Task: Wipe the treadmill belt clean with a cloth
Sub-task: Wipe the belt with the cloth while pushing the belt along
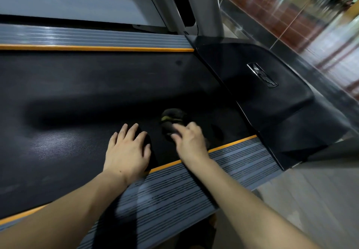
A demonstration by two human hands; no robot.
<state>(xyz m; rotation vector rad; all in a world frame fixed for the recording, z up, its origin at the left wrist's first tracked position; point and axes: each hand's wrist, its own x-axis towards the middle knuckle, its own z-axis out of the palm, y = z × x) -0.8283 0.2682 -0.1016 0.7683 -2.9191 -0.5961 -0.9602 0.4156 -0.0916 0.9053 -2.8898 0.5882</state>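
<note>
The black treadmill belt (87, 85) runs across the view between two orange-edged side rails. A dark cloth with a yellow-green patch (172, 119) lies bunched on the belt near the motor cover. My right hand (188, 138) rests on the cloth with its fingers curled into the fabric; the hand is blurred. My left hand (127, 148) lies flat on the belt, palm down, fingers spread, a little left of the cloth and touching nothing else.
A glossy black motor cover (258, 85) closes the belt's right end. The ribbed grey near rail (194, 186) passes under my forearms, the far rail (93, 37) beyond. A grey upright (206, 5) rises behind. Glass panels (301, 15) and tiled floor (310, 200) lie right.
</note>
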